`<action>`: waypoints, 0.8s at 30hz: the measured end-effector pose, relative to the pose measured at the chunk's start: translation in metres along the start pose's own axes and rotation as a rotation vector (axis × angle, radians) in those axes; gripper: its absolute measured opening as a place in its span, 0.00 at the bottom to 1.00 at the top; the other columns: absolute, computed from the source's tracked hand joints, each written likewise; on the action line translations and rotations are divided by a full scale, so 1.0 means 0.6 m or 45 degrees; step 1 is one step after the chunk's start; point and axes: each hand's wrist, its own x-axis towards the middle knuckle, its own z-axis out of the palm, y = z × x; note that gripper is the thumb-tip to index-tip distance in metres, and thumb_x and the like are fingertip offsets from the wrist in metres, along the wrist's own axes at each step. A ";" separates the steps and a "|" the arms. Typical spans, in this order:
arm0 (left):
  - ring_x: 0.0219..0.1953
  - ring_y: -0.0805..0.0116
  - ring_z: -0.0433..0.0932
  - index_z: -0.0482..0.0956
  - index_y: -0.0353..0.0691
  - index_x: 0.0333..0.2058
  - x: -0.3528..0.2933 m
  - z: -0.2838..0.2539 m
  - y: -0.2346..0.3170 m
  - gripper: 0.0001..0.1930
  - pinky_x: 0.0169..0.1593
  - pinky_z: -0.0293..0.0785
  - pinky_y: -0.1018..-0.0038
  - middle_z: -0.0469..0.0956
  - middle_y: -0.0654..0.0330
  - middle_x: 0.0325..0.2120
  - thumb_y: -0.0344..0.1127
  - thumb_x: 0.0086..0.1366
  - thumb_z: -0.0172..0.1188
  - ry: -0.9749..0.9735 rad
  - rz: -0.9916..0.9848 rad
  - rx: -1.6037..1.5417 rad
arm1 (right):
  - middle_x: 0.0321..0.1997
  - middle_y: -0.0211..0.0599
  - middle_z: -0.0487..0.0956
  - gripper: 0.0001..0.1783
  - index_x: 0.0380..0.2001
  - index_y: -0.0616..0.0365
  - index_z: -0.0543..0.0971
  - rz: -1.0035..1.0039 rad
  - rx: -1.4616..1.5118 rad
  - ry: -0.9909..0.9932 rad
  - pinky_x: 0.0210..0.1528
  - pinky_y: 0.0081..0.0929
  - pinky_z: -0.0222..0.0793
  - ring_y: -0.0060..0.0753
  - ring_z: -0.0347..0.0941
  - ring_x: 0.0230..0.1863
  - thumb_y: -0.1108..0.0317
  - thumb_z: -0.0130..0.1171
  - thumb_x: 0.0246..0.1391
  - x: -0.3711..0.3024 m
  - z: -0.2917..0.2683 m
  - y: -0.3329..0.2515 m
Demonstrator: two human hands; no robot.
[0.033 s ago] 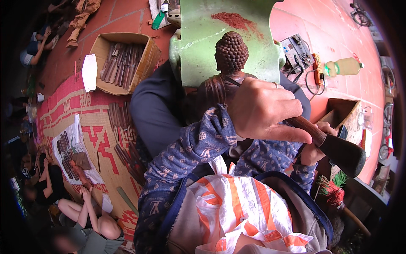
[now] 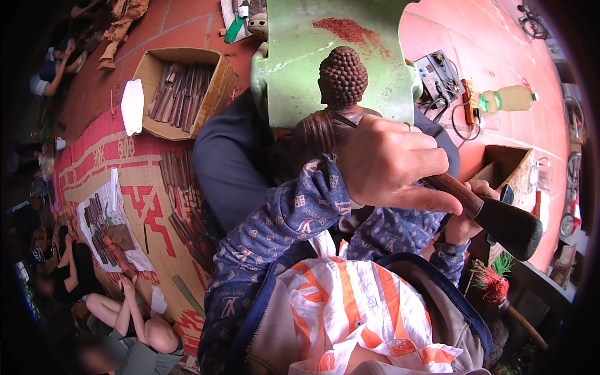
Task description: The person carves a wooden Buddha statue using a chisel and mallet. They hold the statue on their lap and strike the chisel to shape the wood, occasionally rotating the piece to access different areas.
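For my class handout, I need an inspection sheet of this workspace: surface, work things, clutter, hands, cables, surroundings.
Surface: green plastic surface carrying reddish shavings.
Work things: brown statue with knobbly head, upper back visible; brown-handled, dark-ended tool.
Clutter: cardboard box of handled tools at left; plastic bottle on its side at right.
Hands: left hand closed around the dark-ended tool; right hand beside it, grip partly hidden.
Cables: dark cable by an orange power strip.
Surroundings: patterned mat; another person seated lower left.

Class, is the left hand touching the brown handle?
Touching. In the head view, the left hand wraps around the brown handle, which emerges between fingers and thumb.
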 end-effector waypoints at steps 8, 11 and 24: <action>0.14 0.65 0.71 0.74 0.42 0.20 0.002 -0.001 0.004 0.23 0.19 0.64 0.72 0.69 0.65 0.13 0.56 0.45 0.70 0.036 -0.010 -0.026 | 0.24 0.33 0.69 0.11 0.34 0.58 0.66 -0.057 0.056 -0.030 0.33 0.26 0.61 0.26 0.63 0.26 0.77 0.59 0.53 0.016 0.005 -0.024; 0.14 0.65 0.72 0.74 0.42 0.20 0.002 0.001 0.001 0.23 0.19 0.64 0.72 0.69 0.64 0.13 0.56 0.45 0.70 0.079 -0.025 -0.020 | 0.23 0.33 0.69 0.11 0.31 0.58 0.67 -0.104 -0.279 -0.069 0.32 0.27 0.60 0.28 0.63 0.25 0.75 0.61 0.53 0.021 0.003 -0.024; 0.14 0.65 0.70 0.73 0.42 0.20 -0.002 -0.005 -0.007 0.23 0.18 0.63 0.72 0.69 0.64 0.14 0.56 0.45 0.70 0.059 0.073 -0.071 | 0.25 0.34 0.71 0.12 0.34 0.59 0.66 -0.152 -0.399 -0.076 0.34 0.25 0.63 0.27 0.64 0.26 0.79 0.59 0.53 0.023 -0.009 -0.024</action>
